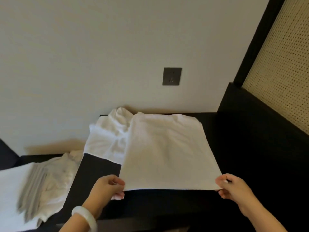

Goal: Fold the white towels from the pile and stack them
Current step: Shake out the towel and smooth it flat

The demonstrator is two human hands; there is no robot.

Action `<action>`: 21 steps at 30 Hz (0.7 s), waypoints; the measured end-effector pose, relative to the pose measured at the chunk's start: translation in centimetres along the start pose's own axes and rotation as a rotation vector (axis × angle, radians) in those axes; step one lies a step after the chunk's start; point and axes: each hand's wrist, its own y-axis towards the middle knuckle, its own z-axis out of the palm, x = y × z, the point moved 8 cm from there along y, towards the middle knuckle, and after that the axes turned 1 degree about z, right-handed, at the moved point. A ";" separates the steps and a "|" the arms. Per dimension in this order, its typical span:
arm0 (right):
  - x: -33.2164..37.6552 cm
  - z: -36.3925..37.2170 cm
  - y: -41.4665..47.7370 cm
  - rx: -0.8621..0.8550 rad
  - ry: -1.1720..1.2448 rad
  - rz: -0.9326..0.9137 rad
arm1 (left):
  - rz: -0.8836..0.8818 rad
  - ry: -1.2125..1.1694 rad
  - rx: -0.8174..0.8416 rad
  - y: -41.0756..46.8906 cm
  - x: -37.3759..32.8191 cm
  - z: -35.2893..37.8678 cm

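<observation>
We are facing a pale wall (83,47) and working over a black desk (100,168) that is butting against it. A white towel (167,148) is lying spread flat across the desk, its far edge sitting near the wall and its near edge coming toward us. Behind it to the left, the pile (108,134) of crumpled white towels is resting on the desk, overlapped by the spread towel's left edge. Lower down at the far left, more white and grey-striped cloth (41,185) is lying blurred. Our left grip (108,186) is pinching the towel's near left corner, and our right grip (234,188) is clamped on the near right corner. A grey socket plate (171,76) is sitting on the wall, and a pale bangle (84,216) is circling our left wrist.
</observation>
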 end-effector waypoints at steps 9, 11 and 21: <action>-0.4 -2.1 -3.0 -0.220 -0.628 -0.191 | 0.317 0.661 -0.078 -4.2 -0.1 1.9; 2.5 0.9 -4.1 -0.280 -0.717 -0.455 | 0.567 0.846 -0.293 -5.4 -2.8 3.4; 4.1 16.1 -1.0 0.041 -0.999 -0.836 | 0.670 1.213 -0.120 1.7 -3.0 13.5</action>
